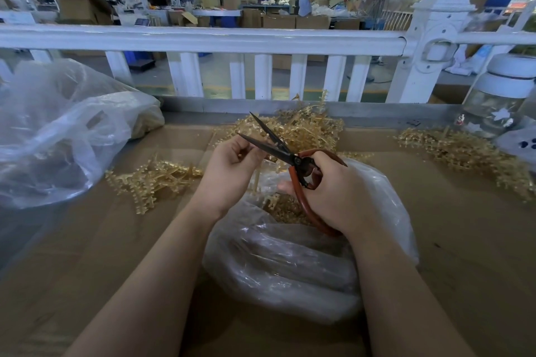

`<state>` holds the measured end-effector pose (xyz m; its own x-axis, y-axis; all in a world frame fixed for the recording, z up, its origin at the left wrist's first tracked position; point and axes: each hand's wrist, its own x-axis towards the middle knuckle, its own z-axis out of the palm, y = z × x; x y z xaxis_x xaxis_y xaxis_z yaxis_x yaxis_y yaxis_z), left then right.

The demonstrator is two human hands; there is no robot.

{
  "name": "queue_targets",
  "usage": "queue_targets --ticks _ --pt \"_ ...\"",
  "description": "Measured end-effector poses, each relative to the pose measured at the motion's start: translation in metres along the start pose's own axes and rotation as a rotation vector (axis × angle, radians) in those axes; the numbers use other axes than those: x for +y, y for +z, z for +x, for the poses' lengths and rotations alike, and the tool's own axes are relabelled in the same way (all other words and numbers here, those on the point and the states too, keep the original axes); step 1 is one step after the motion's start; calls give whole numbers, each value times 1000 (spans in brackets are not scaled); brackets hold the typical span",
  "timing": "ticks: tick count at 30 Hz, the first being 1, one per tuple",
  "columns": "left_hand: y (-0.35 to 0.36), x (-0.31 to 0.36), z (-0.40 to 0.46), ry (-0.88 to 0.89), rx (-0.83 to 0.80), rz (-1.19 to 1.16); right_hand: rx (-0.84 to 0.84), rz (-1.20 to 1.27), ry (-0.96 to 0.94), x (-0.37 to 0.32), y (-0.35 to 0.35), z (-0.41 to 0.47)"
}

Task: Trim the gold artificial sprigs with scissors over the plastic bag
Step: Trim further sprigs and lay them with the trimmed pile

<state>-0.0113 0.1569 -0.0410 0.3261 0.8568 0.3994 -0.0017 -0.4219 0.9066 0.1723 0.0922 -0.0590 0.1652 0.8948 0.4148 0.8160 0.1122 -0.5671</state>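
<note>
— What do you get from the head view?

— I see my right hand (327,191) curled through the red loops of the scissors (285,153), blades parted and pointing up-left. My left hand (232,166) has its fingers bent in, pinching a thin gold sprig (256,175) just beside the lower blade.

— And below them?

— The plastic bag (290,264) lies open under both hands on the cardboard-covered table (87,240), gold trimmings inside. More sprig heaps (156,180) lie left, behind and right.
</note>
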Motion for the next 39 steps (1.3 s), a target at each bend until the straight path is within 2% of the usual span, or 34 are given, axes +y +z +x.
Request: queue_targets --ticks 12,21,31,39 --pt "-1 -2 0 -12 14 -23 22 -48 17 -1 -1 0" --pt "-2 1 0 -7 -41 -81 20 -35 19 0 1 0" --pt "-1 3 0 -7 -4 -92 37 -28 26 -1 1 -1" --pt "-1 5 -3 14 40 69 72 -89 -3 -3 -1 -2"
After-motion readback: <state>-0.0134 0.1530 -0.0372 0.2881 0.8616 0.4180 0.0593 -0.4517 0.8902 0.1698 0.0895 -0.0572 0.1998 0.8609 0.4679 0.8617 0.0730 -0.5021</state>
